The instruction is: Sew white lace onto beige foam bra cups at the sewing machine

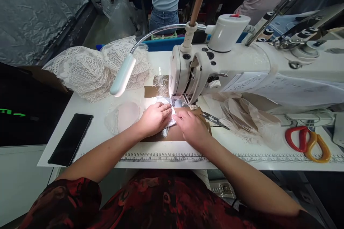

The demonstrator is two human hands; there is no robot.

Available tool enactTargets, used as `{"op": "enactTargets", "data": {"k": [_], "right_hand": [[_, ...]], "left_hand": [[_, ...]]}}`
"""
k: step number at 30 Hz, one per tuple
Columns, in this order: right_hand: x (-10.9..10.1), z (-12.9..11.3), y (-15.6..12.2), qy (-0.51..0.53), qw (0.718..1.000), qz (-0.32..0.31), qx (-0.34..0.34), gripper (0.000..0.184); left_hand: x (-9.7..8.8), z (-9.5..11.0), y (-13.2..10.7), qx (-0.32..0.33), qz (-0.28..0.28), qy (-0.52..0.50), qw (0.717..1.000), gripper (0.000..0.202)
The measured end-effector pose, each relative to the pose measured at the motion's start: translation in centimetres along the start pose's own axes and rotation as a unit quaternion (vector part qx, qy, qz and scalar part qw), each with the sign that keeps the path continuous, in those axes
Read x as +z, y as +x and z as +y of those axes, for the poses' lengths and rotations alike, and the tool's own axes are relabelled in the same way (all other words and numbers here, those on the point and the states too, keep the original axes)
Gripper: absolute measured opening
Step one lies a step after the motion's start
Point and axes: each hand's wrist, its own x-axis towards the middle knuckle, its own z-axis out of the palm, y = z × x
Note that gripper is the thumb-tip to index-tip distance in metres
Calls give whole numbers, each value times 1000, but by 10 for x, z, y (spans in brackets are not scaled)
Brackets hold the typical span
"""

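Note:
Under the head of a white sewing machine (185, 75), a small white fabric piece (172, 121) lies at the needle area. My left hand (156, 120) rests over its left side, fingers together and closed on the cloth. From the right, my right hand (192, 128) pinches the near edge of the same piece, thumb and index finger close to the presser foot. Much of the fabric is hidden beneath my hands. Just right of my right hand lie dark thread snips (215, 120). A pale lace-edged cup piece (128, 116) is beside my left wrist.
Heaped white lace (86, 69) fills the back left, below a gooseneck lamp (123, 75). A black phone (71, 139) lies at the left. Beige and sheer pieces (242, 114) and scissors (306, 143) are on the right. A ruler strip (166, 159) runs along the front edge. Two people work beyond.

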Motion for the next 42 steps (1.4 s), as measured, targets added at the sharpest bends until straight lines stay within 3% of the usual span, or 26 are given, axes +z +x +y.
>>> {"op": "enactTargets", "data": {"k": [6, 15, 20, 32, 42], "right_hand": [[1, -1, 3, 0, 1000, 5, 12, 37], [2, 2, 8, 13, 1000, 14, 12, 39], [6, 3, 9, 7, 1000, 21, 20, 43], [3, 1, 18, 1, 996, 53, 65, 44], [7, 0, 20, -3, 997, 54, 61, 45]], "left_hand": [[-4, -6, 2, 4, -31, -10, 999, 34], [1, -6, 4, 63, 9, 13, 998, 29], [9, -11, 3, 52, 23, 12, 998, 30], [6, -31, 14, 102, 8, -5, 995, 32], [1, -45, 21, 139, 2, -40, 989, 35]]}}
